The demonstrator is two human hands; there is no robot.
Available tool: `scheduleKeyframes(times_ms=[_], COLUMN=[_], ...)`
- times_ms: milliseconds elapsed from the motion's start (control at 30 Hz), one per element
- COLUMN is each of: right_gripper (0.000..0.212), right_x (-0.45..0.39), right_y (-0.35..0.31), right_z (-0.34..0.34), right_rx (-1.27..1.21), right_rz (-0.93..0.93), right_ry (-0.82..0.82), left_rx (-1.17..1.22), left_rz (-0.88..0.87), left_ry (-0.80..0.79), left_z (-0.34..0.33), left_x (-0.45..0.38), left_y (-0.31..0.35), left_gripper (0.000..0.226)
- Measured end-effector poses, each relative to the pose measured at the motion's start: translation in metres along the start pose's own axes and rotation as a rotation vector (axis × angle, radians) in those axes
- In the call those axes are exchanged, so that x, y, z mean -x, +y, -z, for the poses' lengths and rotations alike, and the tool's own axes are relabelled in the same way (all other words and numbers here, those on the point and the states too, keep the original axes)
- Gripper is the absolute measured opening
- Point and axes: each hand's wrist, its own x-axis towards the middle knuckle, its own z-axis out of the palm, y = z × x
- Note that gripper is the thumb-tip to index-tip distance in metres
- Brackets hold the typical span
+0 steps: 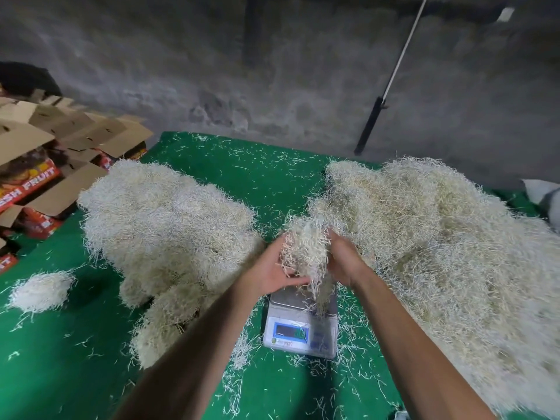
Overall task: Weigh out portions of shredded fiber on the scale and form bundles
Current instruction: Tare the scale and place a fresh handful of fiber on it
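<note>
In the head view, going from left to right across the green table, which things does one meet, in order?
Cardboard boxes → small fiber bundle → left fiber pile → left hand → held fiber portion, above the scale → right hand → right fiber pile.

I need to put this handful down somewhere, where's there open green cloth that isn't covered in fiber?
Barest is the near left corner of the green cloth, below the small bundle. A second patch lies at the far middle, between the left heap and right heap. Around the scale, it is crowded with loose strands and both heaps.
</note>
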Motion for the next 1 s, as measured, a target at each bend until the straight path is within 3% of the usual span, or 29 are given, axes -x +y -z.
scheduleKeyframes(times_ms=[67, 100, 167, 200, 333, 467, 533, 633, 733, 833, 1000], right_gripper=[0.069, 0.073, 0.075, 0.072, 0.055, 0.066, 0.066, 0.05, 0.031, 0.031, 0.026], right_x=[0.002, 0.001, 0.001, -0.001, 0.002, 0.003, 0.0, -0.006, -0.012, -0.014, -0.019], right_y=[0.002, 0.007, 0.017, 0.023, 0.041, 0.068, 0.08, 0.089, 0.093, 0.093, 0.089], right_z=[0.004, 0.01, 0.022, 0.027, 0.036, 0.043, 0.045, 0.041, 0.024, 0.01, 0.016], right_rx=[0.136, 0.16, 0.077, 0.015, -0.011, 0.394, 0.559, 0.663, 0.676, 0.533, 0.437], right_rz=[0.063, 0.09, 0.11, 0.117, 0.079, -0.042, 0.009, 0.126, 0.055, 0.011, 0.158], right_ry=[0.113, 0.181, 0.256, 0.29, 0.354, 0.149, 0.151, 0.306, 0.154, 0.033, 0.21], left_rx=[-0.179, -0.293, -0.483, -0.543, -0.51, -0.65, -0.76, -0.8, -0.796, -0.715, -0.613], left_rz=[-0.05, -0.056, -0.135, -0.166, -0.168, -0.036, -0.012, -0.134, -0.134, -0.069, 0.001], left_ry=[0.078, 0.155, 0.353, 0.351, 0.317, 0.292, 0.402, 0.538, 0.447, 0.302, 0.278], left_z=[0.008, 0.015, 0.028, 0.032, 0.041, 0.048, 0.044, 0.037, 0.025, 0.007, 0.017], left_x=[-0.008, -0.011, -0.014, -0.016, -0.023, -0.029, -0.031, -0.033, -0.036, -0.04, -0.045], left_y=[-0.005, -0.011, -0.012, -0.015, -0.028, -0.057, -0.066, -0.071, -0.074, -0.071, -0.069], left_gripper=[0.037, 0.055, 0.077, 0.08, 0.071, 0.061, 0.068, 0.064, 0.061, 0.061, 0.063])
